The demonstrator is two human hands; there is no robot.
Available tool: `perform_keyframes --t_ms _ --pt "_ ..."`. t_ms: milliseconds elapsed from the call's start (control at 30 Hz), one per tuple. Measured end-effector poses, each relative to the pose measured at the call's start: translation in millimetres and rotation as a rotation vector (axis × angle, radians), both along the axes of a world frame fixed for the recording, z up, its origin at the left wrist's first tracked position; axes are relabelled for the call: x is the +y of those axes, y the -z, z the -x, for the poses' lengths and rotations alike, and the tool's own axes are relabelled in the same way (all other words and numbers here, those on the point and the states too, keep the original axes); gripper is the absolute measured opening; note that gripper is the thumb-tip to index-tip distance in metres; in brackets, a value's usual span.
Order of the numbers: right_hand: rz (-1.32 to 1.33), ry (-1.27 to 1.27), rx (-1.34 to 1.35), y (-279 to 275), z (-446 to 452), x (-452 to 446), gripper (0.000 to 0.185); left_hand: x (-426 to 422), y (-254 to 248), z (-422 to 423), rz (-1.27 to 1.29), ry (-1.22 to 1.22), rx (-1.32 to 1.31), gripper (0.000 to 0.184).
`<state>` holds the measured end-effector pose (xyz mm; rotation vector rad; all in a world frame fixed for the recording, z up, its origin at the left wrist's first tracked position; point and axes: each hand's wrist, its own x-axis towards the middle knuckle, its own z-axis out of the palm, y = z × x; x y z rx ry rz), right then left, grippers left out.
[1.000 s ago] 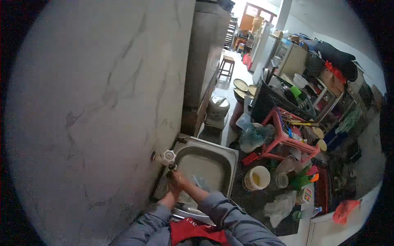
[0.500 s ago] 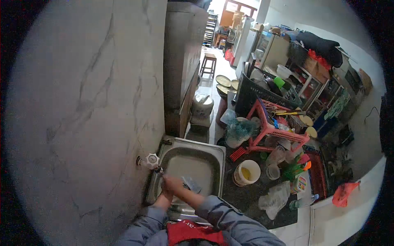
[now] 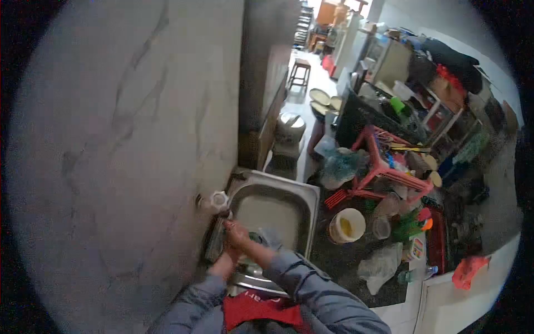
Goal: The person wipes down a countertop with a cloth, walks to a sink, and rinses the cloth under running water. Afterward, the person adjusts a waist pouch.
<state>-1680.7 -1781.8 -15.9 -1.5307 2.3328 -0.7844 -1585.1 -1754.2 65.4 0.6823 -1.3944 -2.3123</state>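
Observation:
My right hand (image 3: 239,235) lies over my left hand (image 3: 231,251), and the two are pressed together just below the tap (image 3: 219,201) on the left wall. Both are over the near left part of a steel sink (image 3: 312,214). Their fingers overlap and are blurred, so I cannot make out whether anything is between them. Beside my right wrist, a clear, crumpled plastic-looking thing (image 3: 271,237) lies in the sink, partly hidden by my forearm.
On the dark counter (image 3: 325,278) to the right stand a white bucket (image 3: 347,225) with something yellow inside, a crumpled plastic bag (image 3: 382,268) and a lying bottle (image 3: 418,274). A pink rack (image 3: 389,173) loaded with utensils stands behind. The marbled wall (image 3: 139,167) closes the left side.
The view has shifted, so the sink and counter appear farther right and slightly higher. My hands stay together under the tap, with the right hand shifted slightly over the left.

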Motion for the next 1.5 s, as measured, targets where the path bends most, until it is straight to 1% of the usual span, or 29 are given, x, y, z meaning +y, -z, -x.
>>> perform_keyframes --t_ms 67,100,133,167,200,333,433,500,533,600,633,667,700,733,767,800,833,900,933,1000,1033,1100,1133,1200,1300,1333,1400,1433,1500 --pt "-0.192 0.016 -0.114 8 9 -1 0.022 -11 -18 25 -0.021 -0.061 -0.009 0.045" --pt "-0.198 -0.007 -0.119 12 13 4 0.022 9 14 -20 -0.027 -0.088 -0.007 0.044" --pt "-0.037 -0.062 -0.132 16 20 9 0.022 -3 -12 24 -0.033 -0.113 -0.003 0.044" --pt "0.126 -0.112 -0.147 19 22 11 0.022 -1 -9 21 -0.037 -0.134 0.003 0.044" --pt "-0.065 -0.031 -0.123 4 18 8 0.025 -1 -7 19 -0.041 -0.152 0.009 0.044" --pt "-0.139 -0.015 -0.058 -3 12 10 0.021 -1 -6 27 -0.053 -0.197 0.032 0.043" --pt "-0.277 -0.043 -0.013 -9 10 11 0.023 -1 1 19 -0.062 -0.218 0.052 0.042" --pt "0.239 -0.123 -0.038 20 16 13 0.023 0 2 24 -0.068 -0.232 0.065 0.042" --pt "0.237 -0.127 -0.041 30 22 7 0.023 -2 3 20 -0.072 -0.241 0.071 0.042" --pt "-0.182 -0.337 0.110 40 35 -8 0.026 -8 0 28 -0.084 -0.266 0.079 0.041" --pt "-0.190 -0.347 0.100 18 38 -3 0.026 -5 4 23 -0.094 -0.280 0.078 0.041" --pt "-0.174 -0.339 -0.042 -26 40 9 0.026 -1 9 17 -0.104 -0.295 0.074 0.041" --pt "-0.159 -0.330 -0.184 -52 43 17 0.028 -8 42 13 -0.111 -0.305 0.064 0.041" --pt "-0.166 -0.339 -0.194 -38 49 15 0.028 -23 96 7 0.013 -0.242 0.032 0.041" --pt "-0.206 -0.239 -0.343 -15 59 7 0.030 -30 125 3 0.140 -0.176 0.003 0.041" --pt "-0.248 -0.136 -0.489 0 64 4 0.033 -22 80 1 -0.187 -0.215 0.052 0.036" --pt "-0.250 -0.140 -0.491 1 65 4 0.033 -47 130 13 -0.188 -0.219 0.051 0.036" --pt "-0.157 -0.152 -0.363 -3 68 3 0.038 -76 246 13 -0.278 -0.059 0.256 0.028" --pt "-0.158 -0.158 -0.361 -11 66 5 0.038 -90 259 23 -0.277 -0.064 0.258 0.028" --pt "-0.164 -0.124 -0.446 -32 60 13 0.040 -119 249 42 -0.203 0.130 0.129 0.031" --pt "-0.166 -0.131 -0.444 -32 60 15 0.040 -114 239 41 -0.202 0.122 0.131 0.031" --pt "-0.181 -0.118 -0.332 -28 59 15 0.036 -108 219 32 -0.022 -0.017 0.005 0.029" --pt "-0.181 -0.122 -0.334 -5 60 10 0.036 -104 209 23 0.067 -0.083 -0.061 0.029" --pt "-0.069 -0.075 -0.531 53 64 -2 0.031 -95 181 39 0.246 -0.213 -0.194 0.027" --pt "-0.132 -0.034 -0.468 -32 47 22 0.025 -76 156 11 0.511 -0.424 -0.386 0.025" --pt "-0.135 -0.046 -0.465 -26 49 22 0.025 -65 138 1 0.508 -0.438 -0.387 0.025" --pt "-0.025 0.035 -0.707 -7 56 19 0.020 -41 96 -21 0.338 -0.470 -0.316 0.026" --pt "-0.024 0.019 -0.705 -15 57 19 0.020 -32 86 -32 0.342 -0.486 -0.316 0.026" --pt "-0.071 0.099 -0.459 -45 58 24 0.021 -9 75 -52 0.310 -0.299 -0.130 0.031"
